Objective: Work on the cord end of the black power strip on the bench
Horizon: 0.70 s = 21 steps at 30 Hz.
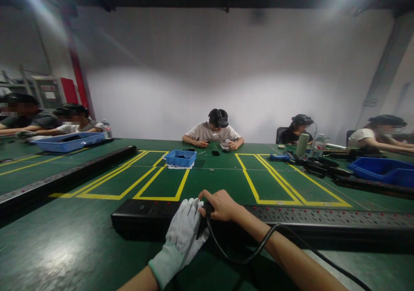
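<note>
A long black power strip [291, 216] with rows of sockets and red dots lies across the table in front of me. My left hand [183, 228], in a white-grey glove, grips it left of the middle, fingers straight over the top and thumb at the front side. Right beside it my bare right hand [220, 204] is closed around a black plug [208, 208] at the strip's top. From the plug a black cable [246, 260] loops down and runs off to the lower right. The fingers hide whether the plug's pins are in a socket.
Yellow tape [155, 176] marks rectangles on the green table [216, 185]. A small blue basket [181, 158] stands beyond the strip. Another power strip [64, 178] lies at left. Blue trays [71, 142] and a green bottle [302, 145] are farther off. Several people sit around.
</note>
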Available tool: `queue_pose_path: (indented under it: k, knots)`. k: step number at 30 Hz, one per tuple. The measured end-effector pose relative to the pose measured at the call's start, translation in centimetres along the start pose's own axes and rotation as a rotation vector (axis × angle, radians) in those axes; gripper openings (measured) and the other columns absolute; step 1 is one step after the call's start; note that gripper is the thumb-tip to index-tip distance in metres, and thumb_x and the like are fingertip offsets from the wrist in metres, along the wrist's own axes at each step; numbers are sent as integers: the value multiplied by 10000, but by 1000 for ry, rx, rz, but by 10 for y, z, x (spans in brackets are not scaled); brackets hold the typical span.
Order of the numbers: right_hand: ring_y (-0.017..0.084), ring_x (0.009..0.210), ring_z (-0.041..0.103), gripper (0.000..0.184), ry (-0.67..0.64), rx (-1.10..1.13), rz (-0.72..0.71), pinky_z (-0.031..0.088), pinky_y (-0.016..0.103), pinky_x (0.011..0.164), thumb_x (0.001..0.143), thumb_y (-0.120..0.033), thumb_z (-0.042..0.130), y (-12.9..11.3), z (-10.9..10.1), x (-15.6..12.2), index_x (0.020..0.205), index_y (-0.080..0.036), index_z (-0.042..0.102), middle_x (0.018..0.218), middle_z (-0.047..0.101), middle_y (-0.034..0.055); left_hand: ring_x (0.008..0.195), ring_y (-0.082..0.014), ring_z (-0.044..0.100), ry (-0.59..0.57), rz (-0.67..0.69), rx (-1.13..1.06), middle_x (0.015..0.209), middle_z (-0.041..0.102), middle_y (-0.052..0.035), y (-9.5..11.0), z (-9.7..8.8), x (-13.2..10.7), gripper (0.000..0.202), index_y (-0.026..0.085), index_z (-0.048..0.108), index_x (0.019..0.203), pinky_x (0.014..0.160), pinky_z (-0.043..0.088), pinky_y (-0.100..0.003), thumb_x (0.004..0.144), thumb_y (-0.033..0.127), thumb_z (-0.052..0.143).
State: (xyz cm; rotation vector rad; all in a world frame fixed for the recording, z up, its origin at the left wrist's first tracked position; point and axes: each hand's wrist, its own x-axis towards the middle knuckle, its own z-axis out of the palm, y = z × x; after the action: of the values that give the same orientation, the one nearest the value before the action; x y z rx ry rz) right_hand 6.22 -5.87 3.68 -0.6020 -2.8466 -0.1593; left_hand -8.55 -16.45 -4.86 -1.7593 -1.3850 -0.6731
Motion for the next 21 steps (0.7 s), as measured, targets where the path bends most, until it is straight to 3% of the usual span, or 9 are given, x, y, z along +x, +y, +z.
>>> queue_pose_path:
  k: [7,14,21]
  knots:
    - [185,661,600,431,3,-6,-19,273,244,582,887,-486,437,0,-1,0,1217,-210,416,695,629,6,1236,-313,420,43,11,-12,1265,514,-183,-1,-2,3,585,77,415,1297,988,408,-461,802,366,532]
    - [187,656,604,474,-16,-22,-3,266,241,576,895,-508,413,-1,-3,0,1254,-200,379,664,618,-1,1246,-318,405,-35,6,12,1290,497,-177,-1,1,1,604,91,389,1326,1009,381,-476,814,384,520]
    - [196,656,609,511,-23,-37,17,262,243,566,887,-497,429,-2,-4,0,1288,-194,338,663,621,2,1244,-314,409,3,16,27,1279,501,-188,0,0,2,602,78,395,1312,1014,377,-464,810,379,533]
